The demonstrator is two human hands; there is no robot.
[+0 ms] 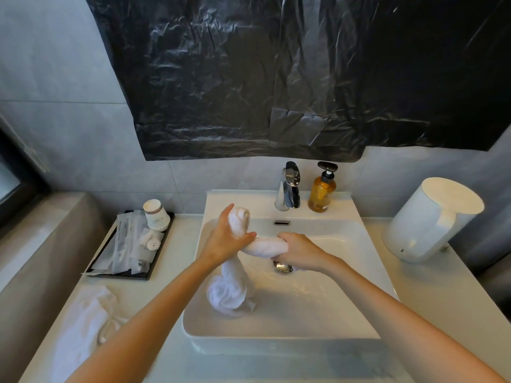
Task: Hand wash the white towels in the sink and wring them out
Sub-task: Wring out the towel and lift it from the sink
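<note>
A wet white towel (232,288) is twisted into a rope above the white sink (276,327). My left hand (224,239) grips its rolled upper end near the sink's back left. My right hand (298,250) clamps the twisted middle just above the drain (282,267). The towel's loose tail hangs down and bunches on the basin floor. A second white towel (83,319) lies crumpled on the counter to the left of the sink.
A chrome faucet (287,189) and an amber pump bottle (322,192) stand behind the basin. A black tray (154,269) with paper cups and wrapped toiletries sits at left. A white kettle (428,219) stands at right. Black plastic sheet (276,73) covers the wall.
</note>
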